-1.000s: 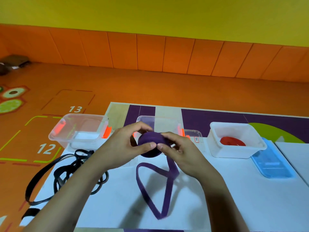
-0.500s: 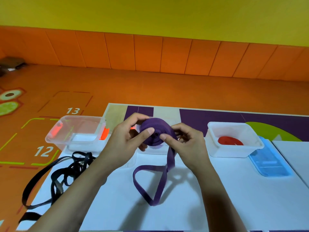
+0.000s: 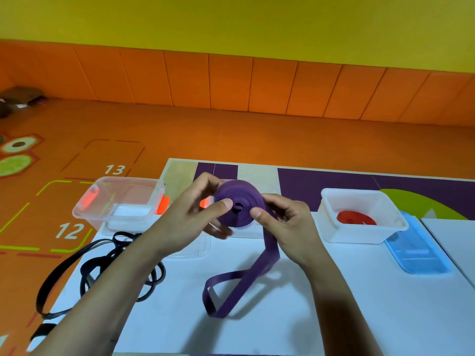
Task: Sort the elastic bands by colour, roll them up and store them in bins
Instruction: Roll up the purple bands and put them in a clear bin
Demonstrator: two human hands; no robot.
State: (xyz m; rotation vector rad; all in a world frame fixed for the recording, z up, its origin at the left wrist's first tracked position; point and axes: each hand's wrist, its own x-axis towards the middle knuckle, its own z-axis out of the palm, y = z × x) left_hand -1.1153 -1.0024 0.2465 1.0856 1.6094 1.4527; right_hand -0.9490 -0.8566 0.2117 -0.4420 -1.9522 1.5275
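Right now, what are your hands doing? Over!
Left hand and right hand both gripping purple band, mostly rolled. Loose tail on table. Nothing blocking.

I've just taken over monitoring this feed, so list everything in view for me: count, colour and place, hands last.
purple band: 1, purple, mostly rolled, held above the table, its loose tail trailing down to the tabletop
black bands: a tangle, count unclear, black, table's left edge, partly hanging over it
red roll: 1, red, inside the white bin
white bin: 1, white, right of the hands
clear bin: 1, clear with orange clips, back left
second clear bin: 1, clear, mostly hidden behind the hands
blue lid: 1, blue, right of the white bin
table: 1, white
left hand: 1, gripping the roll
right hand: 1, gripping the roll
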